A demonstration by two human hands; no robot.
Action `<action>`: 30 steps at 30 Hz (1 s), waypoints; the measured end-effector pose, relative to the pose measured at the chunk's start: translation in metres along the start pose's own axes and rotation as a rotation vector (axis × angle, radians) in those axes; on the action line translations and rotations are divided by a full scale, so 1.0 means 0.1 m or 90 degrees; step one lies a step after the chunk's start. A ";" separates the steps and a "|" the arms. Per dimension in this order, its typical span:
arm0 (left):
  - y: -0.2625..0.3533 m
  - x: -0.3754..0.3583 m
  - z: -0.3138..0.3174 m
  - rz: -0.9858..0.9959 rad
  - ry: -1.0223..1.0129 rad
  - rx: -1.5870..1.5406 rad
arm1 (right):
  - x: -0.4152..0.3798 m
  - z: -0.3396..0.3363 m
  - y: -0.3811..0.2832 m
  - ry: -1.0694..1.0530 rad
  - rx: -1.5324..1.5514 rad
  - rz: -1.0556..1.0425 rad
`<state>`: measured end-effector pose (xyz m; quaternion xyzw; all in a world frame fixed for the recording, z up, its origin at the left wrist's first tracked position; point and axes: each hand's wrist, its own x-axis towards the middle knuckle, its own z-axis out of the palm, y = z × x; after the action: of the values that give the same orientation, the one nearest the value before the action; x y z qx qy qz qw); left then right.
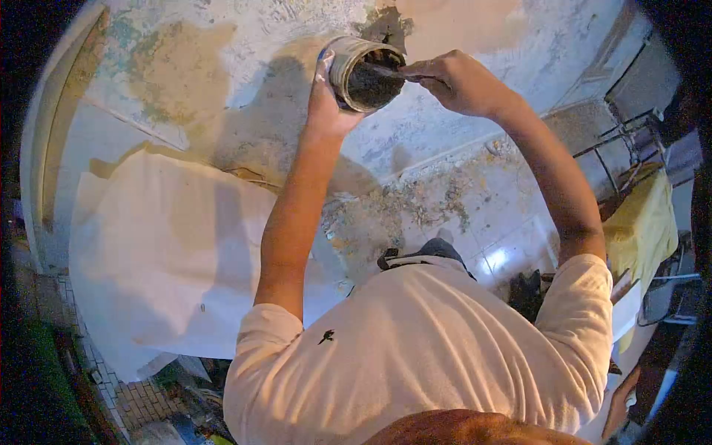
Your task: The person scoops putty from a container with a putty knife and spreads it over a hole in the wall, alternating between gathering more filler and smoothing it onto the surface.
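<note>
One jar (341,73) | against left fingers (325,65) | tool (386,72) inside right fingers (436,69)

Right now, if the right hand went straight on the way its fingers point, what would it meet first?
Probably the jar in the left hand: the right hand points toward its open mouth, with the tool reaching in, though depth is hard to judge.
</note>
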<state>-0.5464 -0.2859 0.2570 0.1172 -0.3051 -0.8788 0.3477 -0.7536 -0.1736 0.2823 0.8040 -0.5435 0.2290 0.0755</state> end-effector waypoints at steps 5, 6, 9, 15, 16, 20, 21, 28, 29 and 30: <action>-0.04 -0.01 -0.01 0.062 -0.013 0.018 | -0.05 -0.10 -0.12 0.010 0.157 -0.001; -0.02 -0.01 -0.02 0.080 -0.016 0.022 | -0.04 -0.07 -0.13 0.012 0.158 -0.001; -0.06 -0.02 -0.14 0.215 -0.140 0.141 | -0.08 0.06 -0.18 0.045 0.203 -0.005; -0.10 -0.01 -0.41 0.123 -0.056 -0.074 | -0.10 0.45 -0.42 0.103 0.322 0.030; -0.12 -0.02 -0.44 0.121 -0.055 -0.072 | -0.12 0.44 -0.52 0.080 0.376 0.087; -0.21 -0.01 -0.50 0.174 0.003 -0.144 | -0.18 0.80 -0.63 0.159 0.491 0.138; -0.23 -0.01 -0.51 0.182 0.002 -0.172 | -0.21 0.85 -0.67 0.158 0.494 0.137; -0.36 0.07 -1.02 0.222 0.175 -0.164 | -0.35 1.22 -0.87 0.112 1.016 0.436; -0.40 0.06 -1.19 0.210 0.174 -0.191 | -0.38 1.23 -0.91 0.109 1.043 0.496; -0.41 0.04 -1.26 0.198 0.173 -0.218 | -0.41 1.27 -0.93 0.107 1.046 0.499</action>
<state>-0.5186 -0.3227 0.1329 0.1250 -0.1170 -0.8299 0.5311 -0.6449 -0.1496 0.1631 0.3433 -0.4365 0.6111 -0.5642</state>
